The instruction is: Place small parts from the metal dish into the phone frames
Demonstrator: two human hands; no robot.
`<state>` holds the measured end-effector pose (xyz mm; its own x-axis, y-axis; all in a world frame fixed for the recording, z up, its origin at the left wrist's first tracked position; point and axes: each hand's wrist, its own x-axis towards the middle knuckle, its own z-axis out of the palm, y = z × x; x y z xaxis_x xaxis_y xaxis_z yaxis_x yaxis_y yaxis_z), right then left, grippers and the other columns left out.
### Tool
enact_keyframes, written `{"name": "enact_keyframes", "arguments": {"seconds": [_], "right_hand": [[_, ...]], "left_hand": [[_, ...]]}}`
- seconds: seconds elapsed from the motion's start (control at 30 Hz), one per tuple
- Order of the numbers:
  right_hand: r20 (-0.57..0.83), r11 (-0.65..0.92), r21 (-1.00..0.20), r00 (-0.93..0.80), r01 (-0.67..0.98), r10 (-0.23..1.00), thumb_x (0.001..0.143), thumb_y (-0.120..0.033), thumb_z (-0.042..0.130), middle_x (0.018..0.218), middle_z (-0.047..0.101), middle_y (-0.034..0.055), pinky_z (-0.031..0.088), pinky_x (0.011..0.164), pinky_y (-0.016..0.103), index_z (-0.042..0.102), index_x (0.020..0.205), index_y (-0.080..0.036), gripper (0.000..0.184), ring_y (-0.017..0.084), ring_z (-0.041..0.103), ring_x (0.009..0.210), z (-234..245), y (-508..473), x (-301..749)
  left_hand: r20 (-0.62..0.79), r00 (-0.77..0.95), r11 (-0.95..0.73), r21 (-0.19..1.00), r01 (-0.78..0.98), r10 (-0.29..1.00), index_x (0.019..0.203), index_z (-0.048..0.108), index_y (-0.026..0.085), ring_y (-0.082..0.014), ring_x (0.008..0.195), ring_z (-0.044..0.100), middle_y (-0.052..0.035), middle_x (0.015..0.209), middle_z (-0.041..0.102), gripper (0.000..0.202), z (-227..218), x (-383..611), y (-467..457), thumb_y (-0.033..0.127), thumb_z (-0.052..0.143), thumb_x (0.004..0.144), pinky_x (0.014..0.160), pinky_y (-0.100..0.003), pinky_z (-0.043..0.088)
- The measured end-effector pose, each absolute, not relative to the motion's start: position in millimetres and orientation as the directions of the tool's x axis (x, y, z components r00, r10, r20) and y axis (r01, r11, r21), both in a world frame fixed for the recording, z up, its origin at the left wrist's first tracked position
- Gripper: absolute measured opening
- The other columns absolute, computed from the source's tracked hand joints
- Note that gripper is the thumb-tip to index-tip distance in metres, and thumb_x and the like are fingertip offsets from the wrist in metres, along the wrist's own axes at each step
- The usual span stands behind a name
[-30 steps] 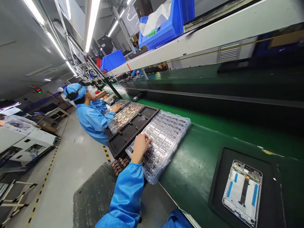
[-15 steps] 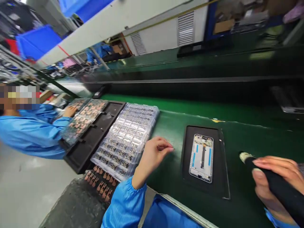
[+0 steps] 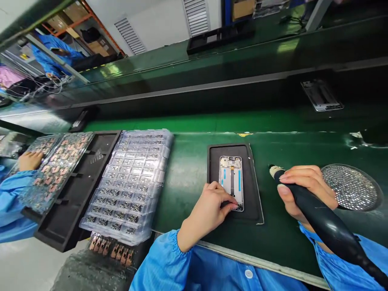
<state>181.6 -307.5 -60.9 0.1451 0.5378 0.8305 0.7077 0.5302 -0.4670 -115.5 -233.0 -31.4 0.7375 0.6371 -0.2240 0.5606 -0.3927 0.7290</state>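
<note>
While the left hand (image 3: 206, 208) pinches at a phone midframe (image 3: 235, 182), the right hand (image 3: 315, 184) grips a black corded tool (image 3: 321, 214).
Any part between the left fingertips (image 3: 232, 207) is hidden. Flex cable (image 3: 232, 178) and blue strips (image 3: 239, 180) are fitted; the uncovered face suggests work remains. The midframe lies at the left hand's two o'clock, the right's nine.

An opened phone body (image 3: 228, 178) with blue strips lies flat on a black mat (image 3: 214, 171); a black handheld tool (image 3: 325, 222) slants, its pale tip towards it
</note>
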Motion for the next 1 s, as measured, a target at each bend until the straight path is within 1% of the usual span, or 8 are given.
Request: {"name": "enact_keyframes", "arguments": {"seconds": [0.1,0.2,0.27,0.33,0.4,0.57,0.77,1.0], "right_hand": [[0.82,0.53,-0.478,0.138,0.7,0.556,0.112,-0.017,0.09,0.097,0.08,0.0028,0.064,0.074,0.046,0.079,0.113,-0.024,0.013,0.027,0.077,0.085,-54.6,-307.6,179.5],[0.814,0.536,-0.488,0.137,0.689,0.564,0.111,-0.016,0.091,0.097,0.08,0.0031,0.063,0.075,0.046,0.079,0.113,-0.023,0.013,0.027,0.077,0.085,-54.0,-307.6,179.5],[0.824,0.542,-0.484,0.148,0.688,0.548,0.111,-0.017,0.092,0.096,0.079,0.0027,0.062,0.074,0.046,0.079,0.112,-0.023,0.014,0.027,0.077,0.084,-57.1,-307.6,180.6],[0.82,0.537,-0.489,0.152,0.688,0.552,0.11,-0.019,0.094,0.097,0.08,0.003,0.063,0.075,0.046,0.08,0.113,-0.023,0.015,0.028,0.077,0.085,-60.9,-307.8,182.0],[0.813,0.529,-0.494,0.15,0.69,0.563,0.109,-0.02,0.094,0.098,0.081,0.0034,0.063,0.075,0.047,0.08,0.112,-0.023,0.015,0.028,0.078,0.086,-63.4,-308.0,182.8],[0.827,0.533,-0.479,0.155,0.697,0.541,0.11,-0.02,0.092,0.095,0.08,0.0026,0.063,0.074,0.047,0.079,0.11,-0.024,0.013,0.028,0.076,0.083,-63.3,-307.7,182.9],[0.82,0.531,-0.483,0.148,0.696,0.553,0.107,-0.02,0.095,0.097,0.081,0.0036,0.064,0.075,0.047,0.08,0.11,-0.022,0.015,0.029,0.077,0.084,-66.2,-308.6,184.6],[0.82,0.526,-0.47,0.13,0.709,0.557,0.107,-0.02,0.094,0.097,0.081,0.0036,0.065,0.074,0.048,0.08,0.11,-0.023,0.015,0.029,0.077,0.084,-64.2,-308.8,185.6]], "left_hand": [[-0.179,0.732,-0.41,0.73,0.547,0.657,0.115,0.096,0.025,-0.0312,0.121,0.074,-0.0049,0.112,0.091,0.007,-38.2,-116.6,-237.1,0.018,0.097,0.113,0.114,-0.05,0.056],[-0.093,0.725,-0.465,0.71,0.529,0.683,0.113,0.097,0.026,-0.0348,0.132,0.069,-0.0095,0.13,0.086,0.005,-41.7,-119.5,-238.9,0.021,0.097,0.112,0.117,-0.055,0.059],[-0.049,0.734,-0.5,0.701,0.508,0.677,0.118,0.097,0.028,-0.037,0.14,0.065,-0.0113,0.143,0.082,0.01,-42.4,-122.2,-237.7,0.021,0.097,0.111,0.121,-0.058,0.061],[-0.026,0.753,-0.521,0.706,0.48,0.658,0.127,0.096,0.029,-0.0371,0.144,0.063,-0.012,0.15,0.079,0.02,-42.8,-125.0,-234.5,0.019,0.098,0.11,0.126,-0.06,0.061],[-0.014,0.77,-0.529,0.718,0.451,0.638,0.128,0.096,0.028,-0.0362,0.143,0.063,-0.0118,0.15,0.079,0.024,-43.8,-127.1,-230.3,0.017,0.1,0.108,0.128,-0.06,0.062],[0.023,0.782,-0.516,0.763,0.389,0.623,0.107,0.096,0.025,-0.0346,0.139,0.064,-0.0113,0.145,0.079,0.012,-48.1,-128.1,-225.0,0.019,0.106,0.103,0.126,-0.056,0.064],[0.004,0.762,-0.485,0.773,0.409,0.648,0.102,0.094,0.025,-0.0351,0.141,0.064,-0.0105,0.146,0.08,0.011,-49.3,-126.1,-226.5,0.02,0.104,0.106,0.128,-0.058,0.062],[-0.037,0.813,-0.525,0.746,0.409,0.581,0.107,0.091,0.023,-0.0375,0.149,0.061,-0.0131,0.158,0.076,0.008,-41.6,-127.1,-219.8,0.02,0.096,0.112,0.133,-0.062,0.059]]}}
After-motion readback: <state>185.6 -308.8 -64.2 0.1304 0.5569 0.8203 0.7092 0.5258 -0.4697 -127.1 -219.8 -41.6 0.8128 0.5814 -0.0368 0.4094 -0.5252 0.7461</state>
